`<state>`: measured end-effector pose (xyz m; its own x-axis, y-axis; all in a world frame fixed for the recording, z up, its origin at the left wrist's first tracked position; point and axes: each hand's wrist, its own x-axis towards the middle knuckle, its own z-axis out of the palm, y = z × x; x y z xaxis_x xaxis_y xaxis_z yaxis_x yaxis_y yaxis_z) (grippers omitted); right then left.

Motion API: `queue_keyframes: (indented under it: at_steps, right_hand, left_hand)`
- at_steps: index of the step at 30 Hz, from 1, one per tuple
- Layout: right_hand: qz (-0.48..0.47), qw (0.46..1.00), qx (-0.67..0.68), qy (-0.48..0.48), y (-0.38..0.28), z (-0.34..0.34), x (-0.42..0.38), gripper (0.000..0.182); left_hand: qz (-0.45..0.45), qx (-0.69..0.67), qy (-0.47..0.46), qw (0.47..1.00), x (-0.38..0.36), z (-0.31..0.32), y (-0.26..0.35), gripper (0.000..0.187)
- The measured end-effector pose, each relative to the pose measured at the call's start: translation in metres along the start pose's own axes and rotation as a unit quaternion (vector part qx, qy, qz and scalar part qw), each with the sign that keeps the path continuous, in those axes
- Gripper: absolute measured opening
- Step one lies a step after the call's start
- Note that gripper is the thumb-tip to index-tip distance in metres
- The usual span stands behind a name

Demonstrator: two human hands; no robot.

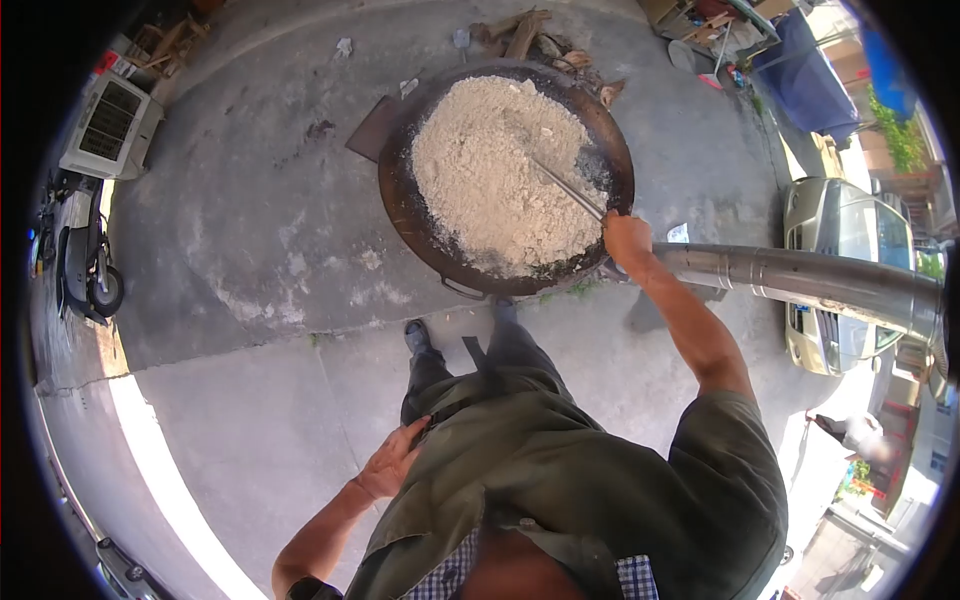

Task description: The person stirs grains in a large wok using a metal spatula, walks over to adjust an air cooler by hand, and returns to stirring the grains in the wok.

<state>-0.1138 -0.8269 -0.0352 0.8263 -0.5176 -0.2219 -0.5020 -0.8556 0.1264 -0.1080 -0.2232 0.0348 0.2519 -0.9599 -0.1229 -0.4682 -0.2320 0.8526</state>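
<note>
My right hand is wrapped round the metal handle of a stirring tool at the wok's right rim. The tool's far end is buried in a heap of pale, crumbly, flour-like powder, so its shape is hidden. The heap fills most of a large dark wok, with darker residue showing along the lower and right sides. Down at my waist, my left hand rests against my dark green clothing, its fingers laid flat and nothing visible in them.
A thick metal pipe runs from the wok's right side. Firewood lies behind the wok, and a flat brown plate juts out at its left. A motorbike and a white box-shaped appliance stand left; a car is right.
</note>
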Motion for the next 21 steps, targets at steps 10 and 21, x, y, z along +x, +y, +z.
queue_keyframes:
  at_steps: [10, 21]
  right_hand:
    - [0.181, 0.964, 0.105, 0.164, -0.105, 0.074, -0.212, 0.047]
    - [0.299, 0.904, 0.292, 0.086, -0.07, 0.002, -0.201, 0.026]
  left_hand:
    - [0.142, 0.066, -0.064, 0.986, -0.036, -0.076, -0.061, 0.069]
    - [0.136, 0.054, -0.179, 0.973, -0.015, -0.103, -0.081, 0.074]
